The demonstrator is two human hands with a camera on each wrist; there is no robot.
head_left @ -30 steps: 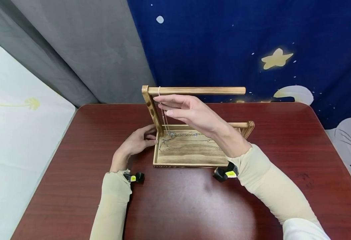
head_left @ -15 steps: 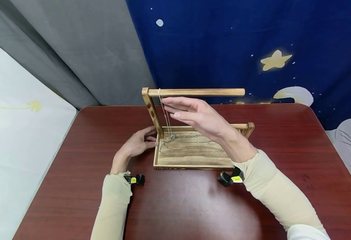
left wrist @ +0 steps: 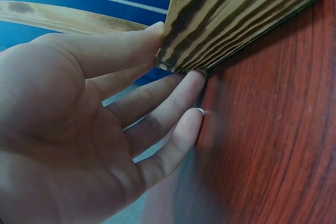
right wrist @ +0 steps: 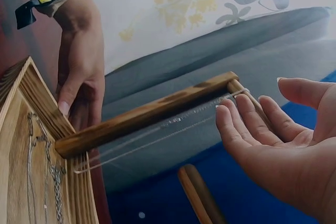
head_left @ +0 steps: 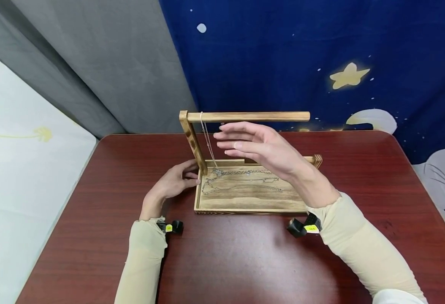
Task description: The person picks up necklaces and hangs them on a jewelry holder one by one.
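A wooden jewelry stand (head_left: pixel 253 210) has a shallow tray, an upright post (head_left: pixel 193 145) at its left end and a top bar (head_left: pixel 256 116). One thin silver necklace (head_left: pixel 208 143) hangs over the bar close to the post, its lower end down at the tray. Several other chains (head_left: pixel 241 187) lie spread in the tray. My left hand (head_left: pixel 173 181) holds the stand's left end, thumb and fingertips at the corner in the left wrist view. My right hand (head_left: pixel 262 145) is in the air below the bar, right of the hanging necklace, fingers loosely extended and holding nothing.
The stand sits on a dark red table (head_left: pixel 230 261). A lower wooden rod (head_left: pixel 311 159) runs along the back of the tray, partly hidden by the right hand. Behind the table hang a grey curtain (head_left: pixel 131 63) and a blue one (head_left: pixel 264 55).
My right hand has drawn away to the right from the hanging necklace, which now shows along its whole length. My left hand stays at the stand's left end.
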